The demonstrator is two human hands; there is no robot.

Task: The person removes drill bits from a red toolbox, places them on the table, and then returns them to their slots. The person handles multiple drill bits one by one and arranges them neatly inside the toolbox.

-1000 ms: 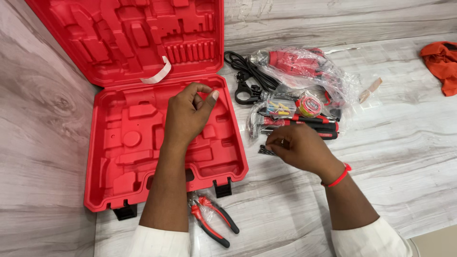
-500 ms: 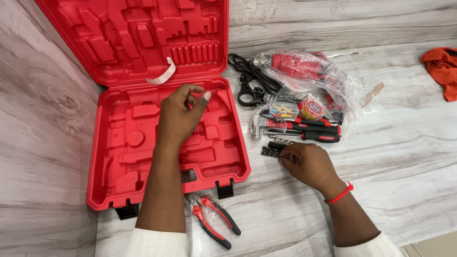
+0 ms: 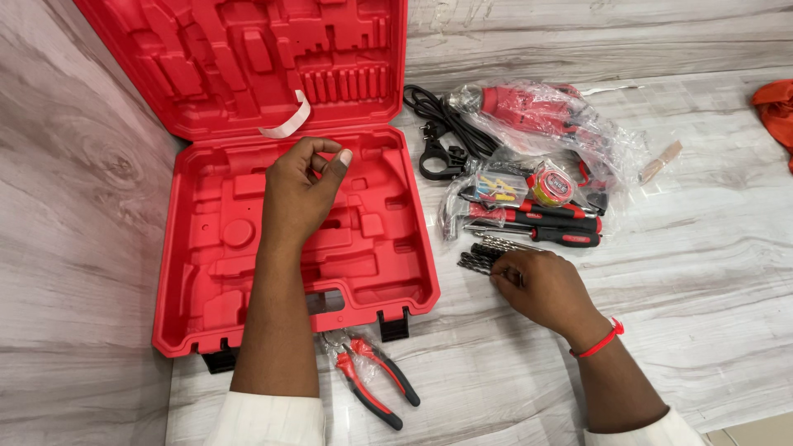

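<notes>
An open red plastic tool case (image 3: 248, 272) with moulded empty slots lies on the pale wood-grain surface. My left hand (image 3: 301, 194) hovers over the case's tray, fingers curled with thumb and forefinger pinched together; whether something small is between them I cannot tell. My right hand (image 3: 545, 289), with a red band on the wrist, rests on the surface to the right of the case, fingertips on a bundle of dark drill bits (image 3: 483, 254).
Red-and-black pliers (image 3: 372, 380) lie in front of the case. Right of it sit a hammer and screwdrivers (image 3: 537, 225), a tape measure (image 3: 552, 182), a bagged red drill (image 3: 545, 111), a black cord (image 3: 438, 116). Orange cloth (image 3: 776, 107) at far right.
My right hand has lowered from a raised position down onto the drill bits on the surface. My left hand stays over the case, barely moved.
</notes>
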